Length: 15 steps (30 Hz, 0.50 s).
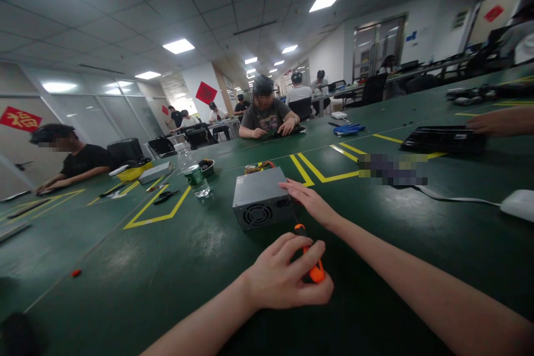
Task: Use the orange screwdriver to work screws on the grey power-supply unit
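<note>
A grey metal computer power supply [262, 192] sits on the green table, its round fan grille facing me and a bundle of coloured wires at its back. My left hand [287, 272] is closed round a screwdriver [317, 271] with an orange and black handle. The thin shaft points away from me towards the box's near right corner; whether the tip touches a screw I cannot tell. Against the right side of the power supply lies my right hand [311, 204], fingers stretched out and touching the casing near its top edge.
Left of the box stand a water bottle [196, 177] and a small black bowl [207, 166]. Yellow tape [158, 217] marks the green table [167, 278]. A white device with a cable [519, 206] lies right. A co-worker's hand [496, 121] touches a black part [442, 139]; other people sit around.
</note>
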Each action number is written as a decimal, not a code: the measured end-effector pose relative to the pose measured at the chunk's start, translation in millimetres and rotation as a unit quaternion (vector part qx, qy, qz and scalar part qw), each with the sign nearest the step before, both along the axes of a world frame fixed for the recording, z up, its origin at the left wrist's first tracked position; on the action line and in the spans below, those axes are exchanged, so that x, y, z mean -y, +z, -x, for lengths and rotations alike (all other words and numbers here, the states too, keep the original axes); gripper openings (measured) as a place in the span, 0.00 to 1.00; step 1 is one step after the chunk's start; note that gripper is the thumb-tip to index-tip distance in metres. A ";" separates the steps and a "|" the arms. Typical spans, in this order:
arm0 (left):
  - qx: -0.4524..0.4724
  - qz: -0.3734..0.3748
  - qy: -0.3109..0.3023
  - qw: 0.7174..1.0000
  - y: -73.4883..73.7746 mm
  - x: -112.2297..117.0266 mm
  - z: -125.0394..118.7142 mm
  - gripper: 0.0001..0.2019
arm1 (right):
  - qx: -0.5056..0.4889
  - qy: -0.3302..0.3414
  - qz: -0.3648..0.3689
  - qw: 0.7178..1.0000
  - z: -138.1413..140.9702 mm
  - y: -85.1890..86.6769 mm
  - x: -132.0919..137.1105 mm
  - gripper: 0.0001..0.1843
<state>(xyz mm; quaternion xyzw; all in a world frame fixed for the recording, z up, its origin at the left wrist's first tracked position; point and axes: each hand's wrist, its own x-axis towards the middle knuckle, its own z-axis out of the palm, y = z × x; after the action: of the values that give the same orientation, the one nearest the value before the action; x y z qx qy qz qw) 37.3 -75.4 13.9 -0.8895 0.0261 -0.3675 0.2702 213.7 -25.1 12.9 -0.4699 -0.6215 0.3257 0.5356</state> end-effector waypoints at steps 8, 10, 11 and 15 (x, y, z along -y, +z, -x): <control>-0.011 0.050 -0.005 0.999 4.4 1.7 -2.9 0.14 | -0.005 0.003 0.000 1.000 0.9 0.0 -0.4 0.22; -0.028 0.013 -0.004 1.000 3.5 -0.8 0.1 0.14 | -0.006 0.002 0.001 1.000 1.3 -0.4 -0.9 0.22; -0.020 0.002 -0.007 1.000 3.1 -1.9 1.4 0.13 | -0.006 0.002 0.001 1.000 1.5 -0.7 -1.2 0.22; -0.008 0.001 -0.033 0.999 2.9 -2.9 2.3 0.10 | -0.007 0.001 0.003 1.000 1.9 -1.8 -1.6 0.23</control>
<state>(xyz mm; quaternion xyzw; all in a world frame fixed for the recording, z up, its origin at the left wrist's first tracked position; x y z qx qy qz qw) 34.9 -72.4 16.8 -0.8912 0.0577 -0.3692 0.2570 211.8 -23.5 11.0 -0.4686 -0.6172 0.3309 0.5385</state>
